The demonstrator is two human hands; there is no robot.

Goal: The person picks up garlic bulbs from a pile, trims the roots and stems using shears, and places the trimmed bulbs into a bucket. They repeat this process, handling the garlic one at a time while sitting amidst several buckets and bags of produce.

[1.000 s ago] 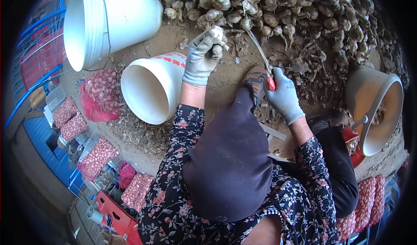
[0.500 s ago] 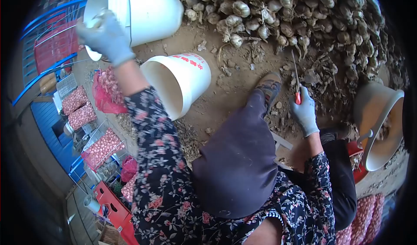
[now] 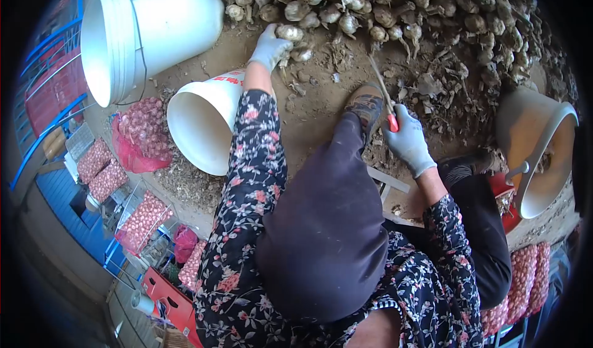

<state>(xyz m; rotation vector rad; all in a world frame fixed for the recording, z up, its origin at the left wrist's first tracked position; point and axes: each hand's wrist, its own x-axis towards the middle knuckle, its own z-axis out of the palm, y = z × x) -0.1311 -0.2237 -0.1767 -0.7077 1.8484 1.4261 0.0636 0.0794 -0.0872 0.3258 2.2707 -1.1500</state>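
Observation:
My left hand (image 3: 270,50), in a pale grey glove, is at the near edge of a heap of dried garlic (image 3: 426,14). Its fingers are closed on a garlic bulb (image 3: 289,33), with another bulb just beneath. My right hand (image 3: 407,139), gloved too, grips a knife (image 3: 393,123) by its red handle. The narrow blade points up and away, toward the heap. Below my left hand a white bucket with red lettering (image 3: 204,125) lies on its side, partly covered by my forearm.
A larger white bucket (image 3: 179,24) lies tipped at upper left. Red net bags of garlic (image 3: 145,132) stand at left. On the right is a beige tub (image 3: 537,156). Dry leaves and skins litter the dirt floor (image 3: 315,119) around my shoe (image 3: 364,104).
My left hand has left the large bucket's mouth and moved right to the garlic heap, closing on a bulb. The knife stays in my right hand. The view has shifted somewhat.

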